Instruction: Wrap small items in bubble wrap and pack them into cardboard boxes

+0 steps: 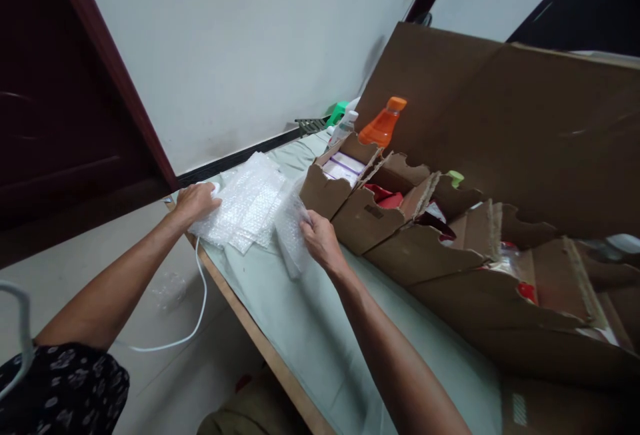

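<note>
At the table's far left corner, my left hand (197, 202) is closed around a small white object (215, 190), mostly hidden by the fingers; its kind does not show. A white cord (204, 288) hangs over the table edge just below this hand. Several clear bubble wrap bags (245, 202) lie in an overlapping pile right beside it. My right hand (323, 238) pinches the edge of another bubble wrap bag (291, 238), which stands tilted off the table between the pile and the cardboard bins.
A row of cardboard bins (370, 222) with packaged goods runs along the right side, before a tall cardboard panel (450, 95). An orange bottle (383, 125) and a clear bottle (344, 130) stand behind the bins. Pale green cloth (300, 328) covers the table, which has a wooden edge (250, 328).
</note>
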The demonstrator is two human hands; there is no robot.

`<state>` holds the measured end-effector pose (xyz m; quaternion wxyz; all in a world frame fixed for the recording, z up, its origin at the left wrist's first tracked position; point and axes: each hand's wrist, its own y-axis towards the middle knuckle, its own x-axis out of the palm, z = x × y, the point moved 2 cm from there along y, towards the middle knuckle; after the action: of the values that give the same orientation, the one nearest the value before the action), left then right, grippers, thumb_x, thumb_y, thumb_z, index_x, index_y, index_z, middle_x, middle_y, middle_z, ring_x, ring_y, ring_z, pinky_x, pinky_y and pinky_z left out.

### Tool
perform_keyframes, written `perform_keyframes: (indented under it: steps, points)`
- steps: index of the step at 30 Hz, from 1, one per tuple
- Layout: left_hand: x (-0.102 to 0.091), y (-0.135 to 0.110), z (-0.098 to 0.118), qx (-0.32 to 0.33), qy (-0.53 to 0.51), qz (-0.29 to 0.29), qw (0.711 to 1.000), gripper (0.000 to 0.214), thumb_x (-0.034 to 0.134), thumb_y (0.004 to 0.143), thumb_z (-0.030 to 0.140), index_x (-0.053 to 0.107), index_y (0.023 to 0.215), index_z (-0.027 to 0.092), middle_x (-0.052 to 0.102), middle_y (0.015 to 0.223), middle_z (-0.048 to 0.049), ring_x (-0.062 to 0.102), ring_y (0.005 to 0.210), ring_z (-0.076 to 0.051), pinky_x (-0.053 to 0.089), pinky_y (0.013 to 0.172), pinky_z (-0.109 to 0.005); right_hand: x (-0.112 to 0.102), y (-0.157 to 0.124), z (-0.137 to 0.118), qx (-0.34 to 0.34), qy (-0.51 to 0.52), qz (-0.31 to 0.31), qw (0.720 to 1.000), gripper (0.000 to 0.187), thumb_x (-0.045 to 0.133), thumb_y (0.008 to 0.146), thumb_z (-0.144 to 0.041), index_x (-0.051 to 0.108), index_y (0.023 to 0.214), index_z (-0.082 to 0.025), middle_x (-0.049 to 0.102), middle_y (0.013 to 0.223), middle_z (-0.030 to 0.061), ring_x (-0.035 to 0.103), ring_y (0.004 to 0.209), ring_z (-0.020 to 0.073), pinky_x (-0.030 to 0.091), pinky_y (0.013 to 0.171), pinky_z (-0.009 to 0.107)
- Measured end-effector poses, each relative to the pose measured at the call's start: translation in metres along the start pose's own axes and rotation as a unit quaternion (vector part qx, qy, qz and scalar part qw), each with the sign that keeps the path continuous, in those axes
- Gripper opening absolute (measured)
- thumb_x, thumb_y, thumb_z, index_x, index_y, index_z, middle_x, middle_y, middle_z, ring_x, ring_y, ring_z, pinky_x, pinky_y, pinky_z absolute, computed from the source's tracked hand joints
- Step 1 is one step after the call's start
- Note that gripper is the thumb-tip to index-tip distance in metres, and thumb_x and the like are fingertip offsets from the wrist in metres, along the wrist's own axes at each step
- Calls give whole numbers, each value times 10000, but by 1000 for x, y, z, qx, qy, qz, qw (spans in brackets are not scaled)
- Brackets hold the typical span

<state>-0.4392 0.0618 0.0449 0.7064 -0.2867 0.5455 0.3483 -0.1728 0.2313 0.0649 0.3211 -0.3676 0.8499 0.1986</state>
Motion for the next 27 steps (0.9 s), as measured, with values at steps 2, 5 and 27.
perform_keyframes:
  steps: [2, 5, 27]
  points:
    - [-1, 5, -2, -5, 8, -15, 1000, 370, 622, 774, 395, 763, 1075, 231, 780, 1115, -137, 684, 1088, -369, 478, 863, -405, -2, 3, -7, 1, -36, -9, 999, 243, 456, 859, -197, 698, 887, -196, 693, 800, 29, 598, 767, 196, 392, 699, 267]
    - [-2, 9, -4, 1, 12, -37, 999, 274, 633, 763, 417, 787, 937, 272, 800, 1024, -83, 711, 999, -305, 475, 766, -333, -5, 10, -20, 0, -88, -23, 996, 254, 449, 875, -169, 701, 882, -203, 707, 817, 46, 605, 778, 203, 377, 681, 265]
    - [-13, -59, -43, -40, -139, -132, 981, 375, 651, 665, 521, 604, 440, 224, 610, 478, -44, 544, 496, -190, 369, 546, -307, -1, 52, -117, -108, -315, -137, 933, 315, 514, 900, -41, 687, 1151, -122, 738, 1156, 203, 694, 1089, 320, 526, 848, 384]
